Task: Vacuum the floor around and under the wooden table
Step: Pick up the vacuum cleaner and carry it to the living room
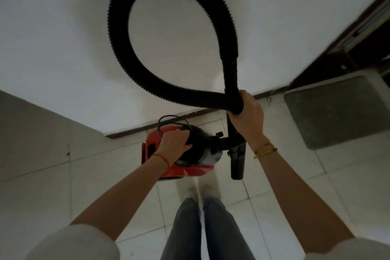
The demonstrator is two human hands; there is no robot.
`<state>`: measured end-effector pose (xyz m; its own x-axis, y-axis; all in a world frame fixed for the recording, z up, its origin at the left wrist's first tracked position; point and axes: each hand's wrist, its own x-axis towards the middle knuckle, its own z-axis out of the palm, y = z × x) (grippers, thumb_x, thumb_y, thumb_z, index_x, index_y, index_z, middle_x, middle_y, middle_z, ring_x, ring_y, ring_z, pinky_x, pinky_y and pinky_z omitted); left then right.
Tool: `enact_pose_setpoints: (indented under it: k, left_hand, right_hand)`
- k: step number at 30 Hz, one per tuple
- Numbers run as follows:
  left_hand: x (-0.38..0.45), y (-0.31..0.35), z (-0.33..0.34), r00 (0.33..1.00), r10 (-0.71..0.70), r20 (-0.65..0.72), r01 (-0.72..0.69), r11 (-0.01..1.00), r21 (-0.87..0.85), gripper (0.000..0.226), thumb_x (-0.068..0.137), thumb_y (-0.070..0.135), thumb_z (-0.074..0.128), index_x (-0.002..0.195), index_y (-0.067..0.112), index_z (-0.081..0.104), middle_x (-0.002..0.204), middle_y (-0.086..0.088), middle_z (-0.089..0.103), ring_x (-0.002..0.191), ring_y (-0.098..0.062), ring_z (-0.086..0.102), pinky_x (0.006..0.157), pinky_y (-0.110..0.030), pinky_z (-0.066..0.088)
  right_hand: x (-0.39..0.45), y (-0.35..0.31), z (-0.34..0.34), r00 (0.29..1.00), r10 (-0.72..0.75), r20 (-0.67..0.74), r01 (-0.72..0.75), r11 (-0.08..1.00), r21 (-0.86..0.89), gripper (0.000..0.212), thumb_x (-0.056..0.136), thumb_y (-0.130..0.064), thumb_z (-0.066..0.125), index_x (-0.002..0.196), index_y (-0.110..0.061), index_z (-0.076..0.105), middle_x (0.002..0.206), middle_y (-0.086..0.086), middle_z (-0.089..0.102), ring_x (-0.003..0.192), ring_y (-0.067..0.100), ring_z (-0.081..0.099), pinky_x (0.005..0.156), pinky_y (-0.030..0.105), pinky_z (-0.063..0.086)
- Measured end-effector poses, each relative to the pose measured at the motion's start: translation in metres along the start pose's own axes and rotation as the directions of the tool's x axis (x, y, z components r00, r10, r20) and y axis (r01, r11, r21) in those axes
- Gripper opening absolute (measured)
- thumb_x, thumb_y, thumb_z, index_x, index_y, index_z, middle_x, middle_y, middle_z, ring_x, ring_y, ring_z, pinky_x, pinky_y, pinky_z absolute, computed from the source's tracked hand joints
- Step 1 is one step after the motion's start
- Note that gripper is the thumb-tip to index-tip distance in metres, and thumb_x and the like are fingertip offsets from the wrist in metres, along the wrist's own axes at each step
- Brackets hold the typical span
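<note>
White sleeves (80, 245), blue jeans (202, 228), gold bracelet (265, 150), red wrist thread (162, 158)

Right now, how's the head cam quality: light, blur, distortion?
Head view: dim, flat light with a grey cast; soft throughout, the shoes blurred; wide-angle bowing bends the baseboard and floor tiles; faint shadow of the hose on the wall; no glare; both hands readable.

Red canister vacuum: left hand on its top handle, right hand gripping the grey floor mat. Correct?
Not quite. In the head view the right hand grips the black corrugated hose, not the mat. The left hand does hold the red canister vacuum.
</note>
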<state>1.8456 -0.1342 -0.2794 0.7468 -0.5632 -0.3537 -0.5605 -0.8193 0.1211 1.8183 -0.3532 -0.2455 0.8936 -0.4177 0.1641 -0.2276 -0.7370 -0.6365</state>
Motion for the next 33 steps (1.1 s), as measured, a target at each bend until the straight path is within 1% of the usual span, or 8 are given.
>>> enact_pose_setpoints:
  k: [5,9,14,16,18,24,29,33]
  left_hand:
    - [-0.036,0.031,-0.045,0.994,0.111,0.021,-0.111,0.994,0.007,0.028,0.094,0.039,0.05,0.105,0.015,0.054,0.097,-0.003,0.064,0.084,-0.02,0.063,0.076,-0.032,0.053]
    - [-0.057,0.054,-0.057,0.975,0.219,0.04,-0.22,0.975,0.022,0.029,0.093,0.039,0.051,0.106,0.014,0.055,0.102,-0.004,0.064,0.09,-0.022,0.063,0.076,-0.031,0.05]
    - [-0.075,0.093,-0.059,0.912,0.403,0.074,-0.409,0.908,0.088,0.032,0.092,0.04,0.051,0.109,0.013,0.056,0.104,-0.005,0.064,0.093,-0.023,0.063,0.076,-0.033,0.048]
    - [-0.082,0.114,-0.059,0.867,0.488,0.096,-0.497,0.857,0.132,0.033,0.092,0.041,0.051,0.109,0.013,0.055,0.105,-0.005,0.064,0.094,-0.023,0.063,0.075,-0.033,0.048]
    - [-0.09,0.137,-0.057,0.812,0.569,0.129,-0.583,0.798,0.153,0.033,0.092,0.041,0.051,0.11,0.013,0.054,0.106,-0.005,0.063,0.096,-0.023,0.062,0.076,-0.032,0.046]
    - [-0.126,0.213,-0.044,0.611,0.767,0.193,-0.791,0.599,0.123,0.029,0.088,0.037,0.055,0.103,0.012,0.057,0.103,-0.006,0.065,0.093,-0.024,0.063,0.074,-0.033,0.046]
    - [-0.17,0.295,-0.026,0.447,0.846,0.289,-0.894,0.42,0.153,0.03,0.09,0.038,0.055,0.104,0.012,0.056,0.104,-0.007,0.064,0.094,-0.026,0.061,0.076,-0.036,0.048]
    - [-0.221,0.37,-0.005,0.334,0.869,0.365,-0.941,0.285,0.182,0.03,0.089,0.038,0.055,0.106,0.014,0.057,0.106,-0.007,0.065,0.097,-0.026,0.062,0.077,-0.036,0.048]
  right_hand:
    - [-0.035,-0.027,-0.072,0.997,0.067,-0.045,-0.067,0.998,-0.009,0.033,0.075,-0.016,0.073,0.105,-0.014,0.059,0.09,0.001,0.065,0.075,0.018,0.062,0.061,0.025,0.045]
    - [-0.076,-0.037,-0.113,0.982,0.145,-0.124,-0.151,0.988,-0.037,0.029,0.076,-0.014,0.07,0.103,-0.014,0.059,0.09,0.0,0.065,0.07,0.015,0.058,0.061,0.024,0.041]
    - [-0.14,-0.03,-0.155,0.933,0.263,-0.245,-0.291,0.953,-0.085,0.025,0.077,-0.02,0.067,0.1,-0.018,0.058,0.086,-0.002,0.064,0.069,0.02,0.06,0.06,0.031,0.048]
    - [-0.171,-0.024,-0.171,0.898,0.316,-0.306,-0.36,0.928,-0.097,0.026,0.077,-0.022,0.067,0.102,-0.02,0.058,0.086,-0.003,0.063,0.07,0.019,0.06,0.06,0.028,0.044]
    - [-0.204,-0.018,-0.188,0.853,0.365,-0.372,-0.421,0.903,-0.08,0.027,0.077,-0.02,0.068,0.102,-0.017,0.058,0.087,-0.002,0.063,0.07,0.02,0.059,0.06,0.026,0.04]
    - [-0.312,-0.003,-0.235,0.67,0.506,-0.543,-0.607,0.795,-0.009,0.032,0.076,-0.023,0.068,0.106,-0.019,0.058,0.092,-0.004,0.064,0.073,0.024,0.061,0.061,0.034,0.05]
    - [-0.407,0.009,-0.274,0.502,0.544,-0.672,-0.712,0.701,0.037,0.035,0.077,-0.021,0.07,0.109,-0.015,0.059,0.093,0.0,0.065,0.07,0.025,0.062,0.059,0.035,0.052]
    - [-0.492,0.02,-0.308,0.356,0.56,-0.748,-0.774,0.625,0.1,0.035,0.075,-0.017,0.073,0.108,-0.011,0.061,0.093,0.003,0.066,0.068,0.024,0.062,0.057,0.027,0.048]
